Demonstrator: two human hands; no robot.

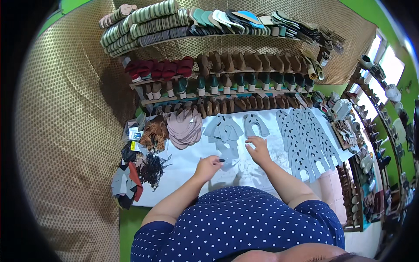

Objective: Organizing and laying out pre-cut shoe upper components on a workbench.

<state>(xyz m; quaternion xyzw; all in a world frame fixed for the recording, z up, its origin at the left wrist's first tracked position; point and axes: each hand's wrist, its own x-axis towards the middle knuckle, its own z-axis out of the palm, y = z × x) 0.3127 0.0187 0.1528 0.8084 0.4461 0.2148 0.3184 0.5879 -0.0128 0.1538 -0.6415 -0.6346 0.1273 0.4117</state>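
Observation:
My left hand (208, 167) is closed in a pinch over the white table, with a small black strip (221, 160) sticking out at its fingertips. My right hand (258, 151) hovers to its right, fingers spread and nothing visible in them. Just beyond the right hand lies one grey U-shaped shoe-upper piece (250, 124) with small black marks on it. A loose pile of similar grey pieces (223, 131) lies beyond the left hand. Farther right, several overlapping rows of grey U-shaped pieces (301, 139) carry black strips or marks.
On the white table (179, 174), pinkish-beige cut pieces (185, 127), brown patterned material (154, 133) and a tangle of black strips (152, 170) lie at left. Shelves of shoe lasts (253, 63) and stacked soles (161, 22) rise behind. More shoe racks (371, 166) stand at right.

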